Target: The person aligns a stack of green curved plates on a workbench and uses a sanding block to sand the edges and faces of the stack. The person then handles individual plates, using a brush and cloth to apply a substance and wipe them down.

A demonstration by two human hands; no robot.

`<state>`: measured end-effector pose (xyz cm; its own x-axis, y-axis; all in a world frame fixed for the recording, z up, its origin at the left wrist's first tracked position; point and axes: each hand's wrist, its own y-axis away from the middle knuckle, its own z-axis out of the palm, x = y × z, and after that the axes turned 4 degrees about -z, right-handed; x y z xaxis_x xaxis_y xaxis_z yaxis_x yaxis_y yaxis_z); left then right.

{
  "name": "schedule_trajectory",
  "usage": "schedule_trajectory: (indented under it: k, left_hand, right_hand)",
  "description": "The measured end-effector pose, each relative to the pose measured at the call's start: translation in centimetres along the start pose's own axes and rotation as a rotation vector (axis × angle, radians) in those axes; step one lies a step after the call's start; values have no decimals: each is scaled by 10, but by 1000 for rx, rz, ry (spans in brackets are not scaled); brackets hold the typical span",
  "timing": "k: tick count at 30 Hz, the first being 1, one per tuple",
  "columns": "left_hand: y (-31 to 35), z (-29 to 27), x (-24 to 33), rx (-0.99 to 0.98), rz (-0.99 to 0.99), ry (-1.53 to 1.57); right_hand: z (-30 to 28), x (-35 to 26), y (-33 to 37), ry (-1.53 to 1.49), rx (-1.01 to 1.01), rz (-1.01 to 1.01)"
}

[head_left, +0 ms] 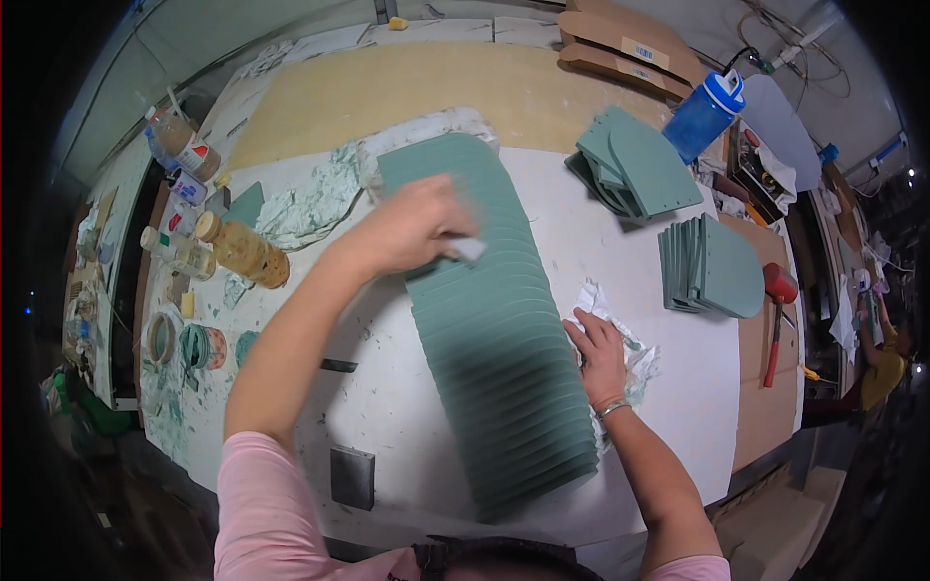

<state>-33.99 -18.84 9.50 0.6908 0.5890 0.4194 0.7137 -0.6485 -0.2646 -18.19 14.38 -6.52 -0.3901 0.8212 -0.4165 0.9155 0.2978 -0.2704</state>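
Observation:
A long dark-green ribbed piece (504, 320) with one rounded end lies lengthwise before me, its many curved ridges running across it. My left hand (421, 228), slightly blurred, is closed on a small pale grey pad (468, 249) over the upper part of the ribs. My right hand (598, 358) rests against the right edge of the piece with fingers stretched out. Beneath and beside it lies a crumpled white cloth or paper (639, 366) with green smears. The far end of the piece overlaps a folded whitish cloth (426, 124).
Stacked green rounded panels (712, 266) and a second stack (644, 165) stand right, near a blue bottle (704, 116) and a red mallet (779, 286). Left are a jar of brownish stuff (242, 252), other bottles, a stained rag (315, 198) and a dark grey block (353, 476).

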Motion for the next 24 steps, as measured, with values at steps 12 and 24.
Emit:
schedule_trajectory:
  k: [12,24]
  left_hand:
    - [-12,22,6,9,33,21]
    - [46,-20,20,-28,-91,15]
  right_hand:
    - [3,-4,-2,-7,16,-20]
    - [6,-2,-1,-4,55,-17]
